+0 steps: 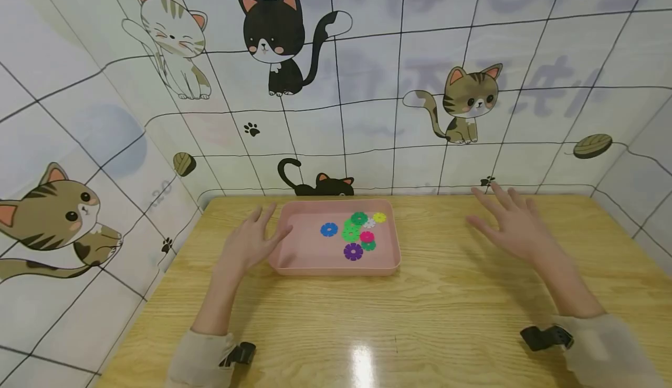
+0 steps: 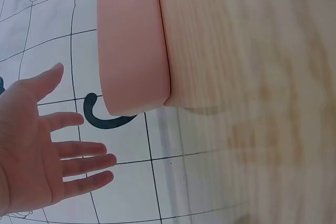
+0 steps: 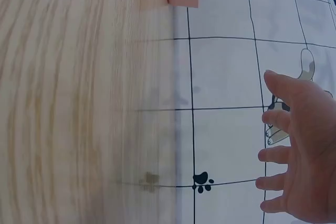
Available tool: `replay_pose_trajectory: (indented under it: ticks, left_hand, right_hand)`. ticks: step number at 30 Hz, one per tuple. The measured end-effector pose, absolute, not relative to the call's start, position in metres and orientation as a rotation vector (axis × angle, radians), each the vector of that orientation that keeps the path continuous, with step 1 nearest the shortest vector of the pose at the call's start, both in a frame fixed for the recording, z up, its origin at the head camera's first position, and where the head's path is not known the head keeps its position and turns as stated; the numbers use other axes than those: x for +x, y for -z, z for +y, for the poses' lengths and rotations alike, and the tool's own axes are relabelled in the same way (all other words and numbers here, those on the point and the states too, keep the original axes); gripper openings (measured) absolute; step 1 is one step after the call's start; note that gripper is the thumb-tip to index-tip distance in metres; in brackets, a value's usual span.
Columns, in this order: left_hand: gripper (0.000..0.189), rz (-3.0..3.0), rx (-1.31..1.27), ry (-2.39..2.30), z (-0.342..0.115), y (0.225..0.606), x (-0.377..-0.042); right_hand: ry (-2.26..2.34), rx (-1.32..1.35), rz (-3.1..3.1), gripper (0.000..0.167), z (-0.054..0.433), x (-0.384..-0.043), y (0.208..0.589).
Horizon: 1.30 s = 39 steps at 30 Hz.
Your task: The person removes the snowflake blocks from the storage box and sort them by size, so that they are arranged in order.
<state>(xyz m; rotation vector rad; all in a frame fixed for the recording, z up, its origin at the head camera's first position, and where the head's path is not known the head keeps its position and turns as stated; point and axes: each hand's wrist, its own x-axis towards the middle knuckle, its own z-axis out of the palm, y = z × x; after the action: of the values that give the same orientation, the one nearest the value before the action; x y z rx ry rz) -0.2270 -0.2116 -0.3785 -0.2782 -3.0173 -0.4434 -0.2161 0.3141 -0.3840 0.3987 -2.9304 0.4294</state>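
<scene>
A shallow pink tray (image 1: 304, 254) lies on the table near the wall. Toward its right side sits a cluster of flat, notched plastic discs: green, light green, white, yellow, pink and a purple disc (image 1: 353, 252). A blue disc (image 1: 329, 229) lies apart from them, left of the cluster. My left hand (image 1: 251, 241) hovers at the tray's left edge, fingers spread and nothing held. In the left wrist view the left hand (image 2: 47, 150) shows its bare palm beside the tray wall (image 2: 134, 45). Well to the right of the tray, my right hand (image 1: 511, 224) is raised over the table, fingers spread and holding nothing.
The wooden table (image 1: 336, 318) meets a tiled wall (image 1: 367, 96) printed with cartoon cats right behind the tray. Another wall (image 1: 68, 143) rises along the left side. Each sleeve cuff carries a dark strap mount (image 1: 546, 338).
</scene>
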Motion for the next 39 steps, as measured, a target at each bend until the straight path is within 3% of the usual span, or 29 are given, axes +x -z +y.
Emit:
replay_pose_trajectory:
  ticks: [19,39]
  left_hand:
    - [0.087,-3.064,-0.285,0.778,-0.229,0.383,-0.232]
    - [0.066,-2.974,-0.503,1.24,-0.237,0.403,-0.243]
  right_hand:
    - [-0.56,0.571,-2.882,0.07,0.267,-0.226,0.387]
    - [-0.824,0.712,-2.849,0.064,0.2,-0.238,0.386]
